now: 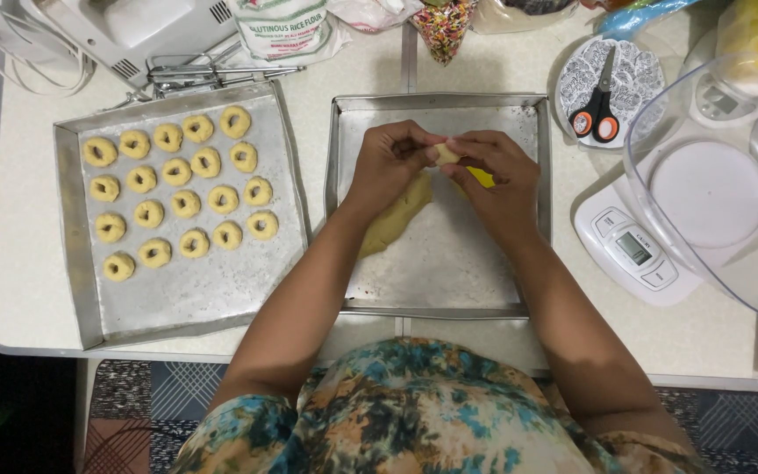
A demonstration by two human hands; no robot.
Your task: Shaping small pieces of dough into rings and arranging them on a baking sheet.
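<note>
Both hands meet over the middle metal tray (350, 263). My left hand (392, 162) and my right hand (497, 175) pinch a small piece of pale dough (446, 154) between their fingertips. A yellow tool (482, 176) shows under my right hand's fingers. A flat lump of yellow dough (396, 215) lies on the tray under my left wrist. To the left, a second metal tray (221, 290) carries several ring-shaped dough pieces (184, 204) in rows.
A white kitchen scale (633, 250) with a clear bowl (730, 175) stands at the right. Scissors with orange handles (597, 110) rest on a patterned plate (638, 75). A hand mixer (133, 35), a flour bag (287, 26) and a sprinkles bag (442, 26) lie along the back.
</note>
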